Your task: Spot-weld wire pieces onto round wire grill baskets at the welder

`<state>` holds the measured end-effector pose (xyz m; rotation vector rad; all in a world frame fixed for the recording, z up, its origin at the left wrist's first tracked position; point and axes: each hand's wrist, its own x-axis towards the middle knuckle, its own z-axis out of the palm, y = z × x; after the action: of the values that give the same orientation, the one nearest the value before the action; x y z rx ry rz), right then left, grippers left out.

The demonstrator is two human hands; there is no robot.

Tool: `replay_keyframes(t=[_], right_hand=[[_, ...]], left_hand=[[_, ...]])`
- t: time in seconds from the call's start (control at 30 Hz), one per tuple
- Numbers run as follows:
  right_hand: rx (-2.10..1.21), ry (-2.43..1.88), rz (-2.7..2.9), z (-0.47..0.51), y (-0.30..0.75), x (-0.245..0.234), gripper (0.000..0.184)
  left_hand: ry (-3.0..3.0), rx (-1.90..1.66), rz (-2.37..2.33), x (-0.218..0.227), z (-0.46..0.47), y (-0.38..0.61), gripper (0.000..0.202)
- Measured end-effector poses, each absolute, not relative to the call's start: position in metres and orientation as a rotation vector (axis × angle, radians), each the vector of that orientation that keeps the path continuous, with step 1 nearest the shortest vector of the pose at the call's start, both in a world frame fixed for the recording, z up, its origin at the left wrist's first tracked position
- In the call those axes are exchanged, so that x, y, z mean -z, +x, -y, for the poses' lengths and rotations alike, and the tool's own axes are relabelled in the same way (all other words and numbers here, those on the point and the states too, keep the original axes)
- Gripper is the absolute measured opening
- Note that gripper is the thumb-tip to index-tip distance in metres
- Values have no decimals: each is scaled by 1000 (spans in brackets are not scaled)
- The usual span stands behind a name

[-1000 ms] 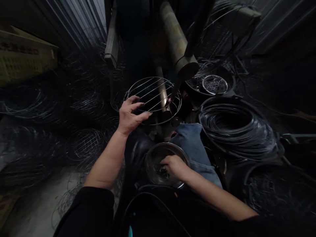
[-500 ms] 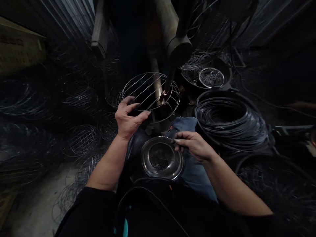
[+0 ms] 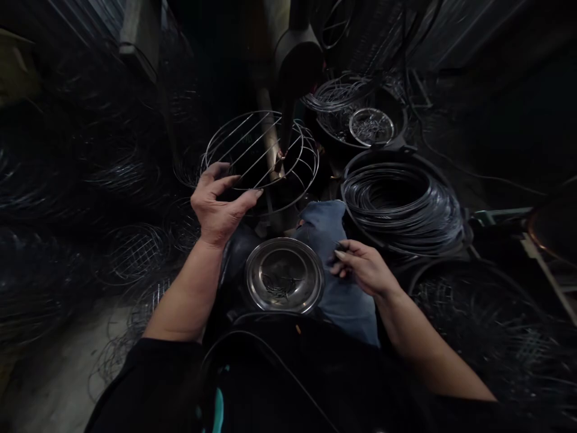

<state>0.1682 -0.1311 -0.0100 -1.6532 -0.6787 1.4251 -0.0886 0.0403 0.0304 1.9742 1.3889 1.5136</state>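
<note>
My left hand (image 3: 223, 201) holds the near left rim of a round wire rack (image 3: 252, 150), thumb and fingers on either side of it. Parallel bars cross the rack, and curved wires show along its right side. A dark pointed metal rod (image 3: 286, 123) comes down onto the rack above a pale metal bar (image 3: 271, 141), with a small reddish glow where they meet. My right hand (image 3: 358, 264) is pinched over my jeans, to the right of a shiny metal bowl (image 3: 315, 288). A thin dark bit, apparently a short wire piece, shows at its fingertips. Short wire pieces (image 3: 277, 285) lie in the bowl.
A large coil of wire (image 3: 406, 204) fills a tub at the right. Behind it, a small dish (image 3: 372, 126) of metal bits sits in another tub. Wire racks (image 3: 137, 252) pile up at the left. A thick machine arm (image 3: 297, 60) hangs overhead.
The whole view has shifted slightly. My right hand has moved right, off the bowl's rim. My left hand keeps its hold on the wire rack, and the glow at the rod tip looks dimmer.
</note>
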Motion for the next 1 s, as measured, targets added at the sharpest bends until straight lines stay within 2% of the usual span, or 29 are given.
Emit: replay_keyframes(t=[0.13,0.33,0.43,0.53,0.77,0.87,1.0], right_hand=[[-1300,-1599,487,144,162,19,49],[-1217,-1679,622,147,155,35,41],[-1188,-1702,558,145,155,34,43],[-1199,-1670,538,137,158,22,42],[-1005,-1402,1158,70,145,-28,16],[-863,-1362,1331,37,125,-45,16],[-488,-1463,1504,13,101,-56,21]], left_hand=[[1946,-1536,-1375,-32,-40,-87,33],[1915,-1529,-1364,-29,-44,-82,35],[1917,-1502,-1349,-27,-44,-81,35],[1915,-1509,-1354,-27,-43,-81,33],[1956,-1587,-1382,-24,-41,-81,36],[1974,-1626,-1379,-23,-41,-82,35],[2047,-1686,-1375,-24,-43,-84,34]])
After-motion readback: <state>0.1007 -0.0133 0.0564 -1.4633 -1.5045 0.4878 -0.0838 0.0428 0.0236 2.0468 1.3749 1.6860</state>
